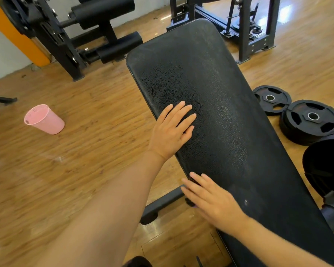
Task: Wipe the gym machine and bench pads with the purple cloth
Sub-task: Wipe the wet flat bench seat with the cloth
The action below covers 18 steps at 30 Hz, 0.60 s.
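Under both palms, black bench pad [210,97], long and pebbled. Left hand [172,130] flat on its near-left edge, fingers straight and spread, grasping nothing. Right hand [212,201] blurred, just nearer along the same edge, fingers extended; purple cloth not made out. Left of left hand, pink cup [43,119] on wooden floor [85,151]. Beyond the pad's far side, weight plates [310,120].

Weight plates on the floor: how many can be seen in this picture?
2. The smaller weight plate lies on the wooden floor right of the bench pad; the larger weight plate lies just nearer, beside it. It looks thick, so more may be stacked beneath.
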Each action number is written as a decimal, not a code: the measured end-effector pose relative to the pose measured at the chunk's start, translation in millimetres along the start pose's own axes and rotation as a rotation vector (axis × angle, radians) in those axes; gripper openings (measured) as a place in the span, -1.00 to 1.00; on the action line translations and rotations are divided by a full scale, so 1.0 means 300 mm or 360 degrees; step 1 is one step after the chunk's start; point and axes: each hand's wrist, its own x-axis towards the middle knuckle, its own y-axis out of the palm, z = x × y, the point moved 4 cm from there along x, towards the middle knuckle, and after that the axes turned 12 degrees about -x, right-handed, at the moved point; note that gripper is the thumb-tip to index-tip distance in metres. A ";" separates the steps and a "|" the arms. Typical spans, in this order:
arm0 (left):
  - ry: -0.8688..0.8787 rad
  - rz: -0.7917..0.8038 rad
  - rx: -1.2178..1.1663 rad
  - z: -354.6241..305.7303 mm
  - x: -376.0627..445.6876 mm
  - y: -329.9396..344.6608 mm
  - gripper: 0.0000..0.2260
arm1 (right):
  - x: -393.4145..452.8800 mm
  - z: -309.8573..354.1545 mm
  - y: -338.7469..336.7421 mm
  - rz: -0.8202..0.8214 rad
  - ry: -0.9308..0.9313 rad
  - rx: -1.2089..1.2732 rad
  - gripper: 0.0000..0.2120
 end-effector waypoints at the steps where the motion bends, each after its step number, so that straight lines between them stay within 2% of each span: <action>1: -0.0002 0.0005 0.0003 -0.001 0.000 0.000 -0.77 | -0.011 -0.038 -0.006 0.0024 -0.0064 -0.0012 -0.55; 2: -0.0004 0.0009 0.0012 -0.003 0.001 -0.001 -0.77 | -0.014 -0.087 -0.014 0.0019 0.0030 0.0020 -0.54; 3: -0.0006 0.0014 0.0025 -0.006 0.002 -0.001 -0.77 | -0.016 -0.136 -0.019 -0.0015 0.0245 0.0073 -0.54; 7: -0.0016 0.0038 0.0099 -0.010 0.005 0.004 -0.77 | -0.011 -0.155 -0.011 -0.0232 0.1303 0.0261 -0.56; 9: -0.0036 0.0052 0.0129 -0.010 0.006 0.005 -0.77 | 0.007 -0.071 0.006 -0.0273 0.1477 0.0291 -0.56; 11: -0.0064 0.0081 0.0124 -0.014 0.005 0.007 -0.76 | 0.000 -0.001 0.016 -0.0247 0.1174 0.0259 -0.57; 15: -0.0121 0.0094 0.0116 -0.018 0.002 0.004 -0.74 | -0.068 -0.038 -0.011 0.0089 0.0005 -0.0056 -0.52; 16: -0.0143 0.0100 0.0107 -0.022 0.000 0.003 -0.73 | -0.080 -0.082 -0.020 0.0163 -0.0206 -0.0122 -0.50; 17: -0.0170 0.0116 0.0098 -0.029 -0.001 0.003 -0.71 | -0.088 -0.136 -0.029 0.0192 -0.0274 -0.0161 -0.49; 18: -0.0203 0.0148 0.0095 -0.040 -0.003 0.003 -0.67 | -0.095 -0.186 -0.035 0.0162 -0.0159 -0.0159 -0.49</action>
